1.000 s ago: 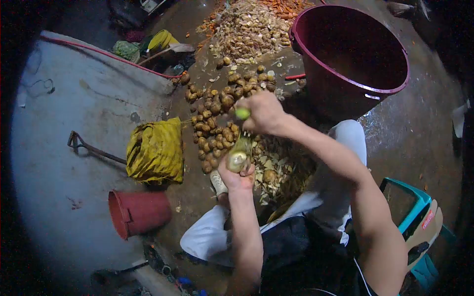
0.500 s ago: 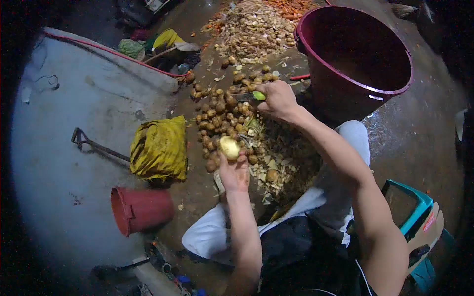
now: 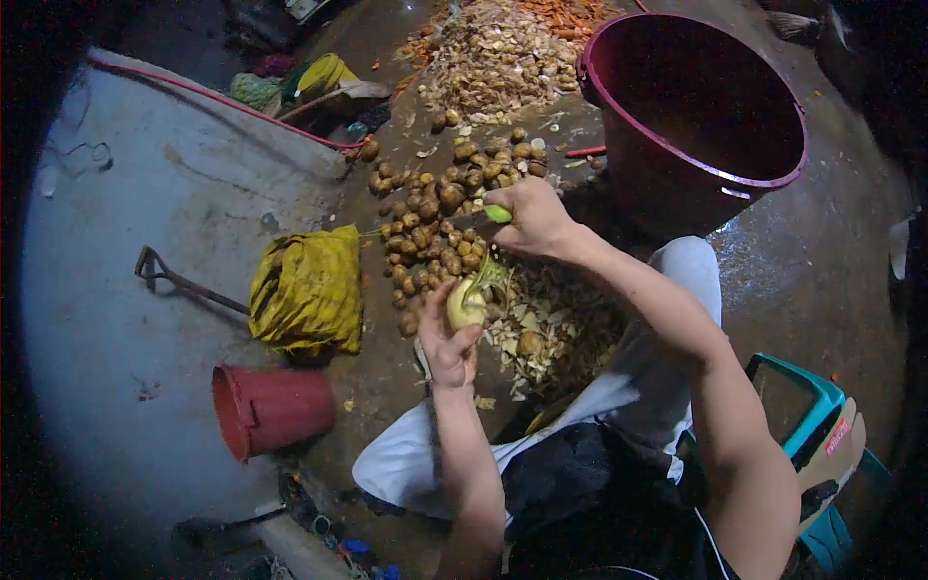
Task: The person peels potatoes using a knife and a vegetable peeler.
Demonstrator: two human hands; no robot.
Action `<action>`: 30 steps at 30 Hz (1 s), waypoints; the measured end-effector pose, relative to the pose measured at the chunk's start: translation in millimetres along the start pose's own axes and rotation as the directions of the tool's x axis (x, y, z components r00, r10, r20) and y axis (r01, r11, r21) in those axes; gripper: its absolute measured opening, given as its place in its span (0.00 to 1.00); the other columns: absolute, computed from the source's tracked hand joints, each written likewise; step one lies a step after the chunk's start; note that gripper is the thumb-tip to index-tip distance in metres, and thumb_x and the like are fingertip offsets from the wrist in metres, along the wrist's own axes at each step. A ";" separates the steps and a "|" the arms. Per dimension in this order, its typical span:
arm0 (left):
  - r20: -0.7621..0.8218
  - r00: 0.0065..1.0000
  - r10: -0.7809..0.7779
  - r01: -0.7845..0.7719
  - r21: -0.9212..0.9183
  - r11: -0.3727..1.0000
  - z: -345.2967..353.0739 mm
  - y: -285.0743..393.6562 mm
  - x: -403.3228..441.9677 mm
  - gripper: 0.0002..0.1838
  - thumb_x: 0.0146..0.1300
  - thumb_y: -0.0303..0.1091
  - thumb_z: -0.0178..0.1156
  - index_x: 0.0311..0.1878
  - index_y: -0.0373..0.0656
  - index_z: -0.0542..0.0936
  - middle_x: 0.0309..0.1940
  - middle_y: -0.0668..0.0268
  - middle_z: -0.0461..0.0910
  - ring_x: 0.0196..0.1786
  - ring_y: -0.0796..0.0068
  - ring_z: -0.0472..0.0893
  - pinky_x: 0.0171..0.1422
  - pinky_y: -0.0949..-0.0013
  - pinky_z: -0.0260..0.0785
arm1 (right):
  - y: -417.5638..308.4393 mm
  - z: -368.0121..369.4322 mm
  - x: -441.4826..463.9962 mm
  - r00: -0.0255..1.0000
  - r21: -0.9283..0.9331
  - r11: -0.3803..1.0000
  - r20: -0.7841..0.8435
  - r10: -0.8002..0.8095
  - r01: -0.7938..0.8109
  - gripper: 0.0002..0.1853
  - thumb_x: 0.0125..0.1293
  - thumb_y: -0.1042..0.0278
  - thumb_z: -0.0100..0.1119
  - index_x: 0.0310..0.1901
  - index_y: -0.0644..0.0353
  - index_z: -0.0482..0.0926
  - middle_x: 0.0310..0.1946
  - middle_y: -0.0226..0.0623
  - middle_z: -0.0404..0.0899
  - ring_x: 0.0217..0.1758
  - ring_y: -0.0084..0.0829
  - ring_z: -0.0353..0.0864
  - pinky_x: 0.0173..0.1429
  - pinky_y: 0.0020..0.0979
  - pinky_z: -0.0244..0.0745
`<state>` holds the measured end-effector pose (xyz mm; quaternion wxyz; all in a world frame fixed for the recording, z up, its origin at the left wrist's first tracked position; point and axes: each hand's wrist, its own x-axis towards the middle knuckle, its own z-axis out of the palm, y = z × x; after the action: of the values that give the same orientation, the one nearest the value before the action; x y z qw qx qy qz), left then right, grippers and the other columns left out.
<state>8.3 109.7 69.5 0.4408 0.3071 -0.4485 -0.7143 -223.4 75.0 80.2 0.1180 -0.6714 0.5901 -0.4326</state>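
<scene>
Between the fingers of my left hand (image 3: 449, 350) sits a pale, mostly peeled potato (image 3: 466, 307), held above the floor. Greenish-yellow strips hang by its upper right side; whether they are still attached I cannot tell. My right hand (image 3: 537, 220) is closed round the green handle of a knife (image 3: 498, 214), whose blade points left, apart from the potato. Behind and left of both hands lies a heap of unpeeled potatoes (image 3: 411, 237). Potato peelings (image 3: 541, 329) cover the floor in front of my legs, with one brownish potato (image 3: 531, 343) among them.
A large maroon tub (image 3: 667, 208) stands at the right. At the left are a yellow sack (image 3: 304, 290), a red bucket (image 3: 290, 411) and a long handle (image 3: 198, 290). Farther back is a pile of pale scraps (image 3: 503, 63) beside orange peelings (image 3: 570, 19). A teal plastic object (image 3: 807, 396) lies at lower right.
My left hand has turned the potato and shifted slightly right. My right hand with the knife has come down a little toward me. The greenish strips now show beside the potato.
</scene>
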 end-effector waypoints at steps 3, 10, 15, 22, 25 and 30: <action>0.005 1.000 0.019 -0.019 0.013 1.000 -3.4 -10.2 2.3 0.41 0.39 0.23 0.68 0.63 0.35 0.68 0.52 0.58 0.76 0.52 0.66 0.78 0.56 0.67 0.73 | 1.3 3.2 -2.1 1.000 -0.021 1.000 0.000 -0.011 0.011 0.13 0.41 0.59 0.67 0.28 0.55 0.79 0.20 0.46 0.77 0.30 0.52 0.79 0.36 0.48 0.75; 0.071 0.997 -0.038 0.034 0.059 0.998 -3.7 -15.3 0.2 0.38 0.36 0.24 0.68 0.58 0.33 0.70 0.51 0.58 0.76 0.53 0.63 0.78 0.59 0.67 0.72 | -1.0 -6.9 1.5 0.997 -0.089 0.995 0.071 -0.040 0.047 0.13 0.43 0.56 0.67 0.28 0.54 0.79 0.23 0.45 0.79 0.32 0.51 0.80 0.37 0.49 0.75; 0.184 0.983 -0.015 0.072 -0.305 0.950 7.8 -9.2 -4.6 0.44 0.39 0.35 0.76 0.60 0.28 0.67 0.52 0.55 0.76 0.53 0.63 0.79 0.62 0.68 0.71 | 34.8 -5.1 19.8 0.993 -0.109 0.987 -0.015 0.117 -0.118 0.15 0.46 0.55 0.66 0.36 0.49 0.85 0.27 0.47 0.80 0.34 0.50 0.82 0.42 0.47 0.78; 0.028 0.996 -0.086 0.089 -0.109 0.990 -9.1 -14.8 -9.2 0.43 0.45 0.40 0.76 0.62 0.29 0.67 0.50 0.55 0.78 0.51 0.68 0.79 0.55 0.69 0.71 | -10.2 -10.1 7.4 1.000 -0.043 0.999 0.023 -0.013 0.014 0.14 0.44 0.56 0.67 0.35 0.48 0.84 0.26 0.44 0.80 0.35 0.49 0.81 0.42 0.47 0.77; 0.026 1.000 -0.005 0.012 -0.253 0.968 2.5 -17.6 -8.7 0.44 0.44 0.44 0.77 0.60 0.27 0.68 0.47 0.57 0.78 0.40 0.71 0.80 0.43 0.72 0.74 | 28.3 -0.8 19.0 0.981 -0.081 0.979 0.038 0.190 -0.186 0.15 0.44 0.55 0.67 0.35 0.51 0.84 0.28 0.44 0.81 0.35 0.48 0.81 0.42 0.46 0.77; -0.007 1.000 -0.010 0.008 -0.248 0.969 -13.4 -22.9 -8.7 0.45 0.44 0.44 0.77 0.61 0.28 0.68 0.55 0.52 0.74 0.56 0.60 0.76 0.60 0.56 0.70 | -15.0 -4.6 11.0 0.999 -0.001 0.999 -0.017 -0.040 0.040 0.14 0.43 0.58 0.66 0.33 0.53 0.84 0.23 0.45 0.80 0.31 0.51 0.81 0.42 0.47 0.77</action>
<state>15.0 117.5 43.5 0.4745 0.2547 -0.3526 -0.7653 -217.2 71.0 97.8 0.1038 -0.6793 0.5778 -0.4404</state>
